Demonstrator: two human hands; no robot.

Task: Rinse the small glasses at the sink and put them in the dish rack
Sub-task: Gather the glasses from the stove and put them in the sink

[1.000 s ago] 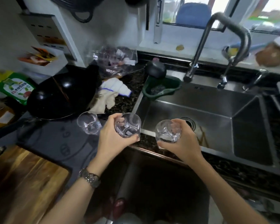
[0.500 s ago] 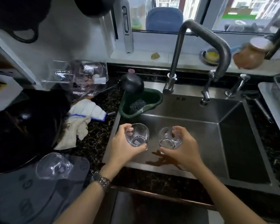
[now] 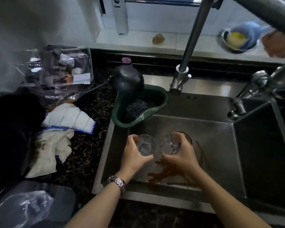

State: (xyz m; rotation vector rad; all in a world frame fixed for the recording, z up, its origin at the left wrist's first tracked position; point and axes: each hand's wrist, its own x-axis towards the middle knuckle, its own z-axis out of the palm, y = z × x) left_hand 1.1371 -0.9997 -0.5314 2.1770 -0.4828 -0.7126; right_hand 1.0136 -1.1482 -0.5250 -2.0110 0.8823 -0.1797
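Both forearms reached forward from the bottom edge over the front rim of the stainless steel sink (image 3: 105, 155), the hands low inside the basin and side by side. The left hand (image 3: 133, 155), a metal wristwatch (image 3: 116, 182) on its wrist, curled round a small clear glass (image 3: 146, 145), thumb on the near side and fingers wrapped over the far rim. The right hand (image 3: 182, 155) gripped a second small glass (image 3: 169, 146) the same way, fingers arched over the top and thumb stretched toward the left hand. The two glasses sat just beside each other, mouths tipped toward the camera, above the sink floor near the drain (image 3: 188, 137). A brown stain (image 3: 161, 174) spread on the steel beneath the right hand.

A third glass (image 3: 25, 205), blurred, lay on the counter at lower left. The gooseneck faucet (image 3: 196, 38) rose behind the basin, with a green corner strainer basket (image 3: 156, 94) hung at the sink's back left corner and crumpled dishcloths (image 3: 59, 134) on the dark countertop.
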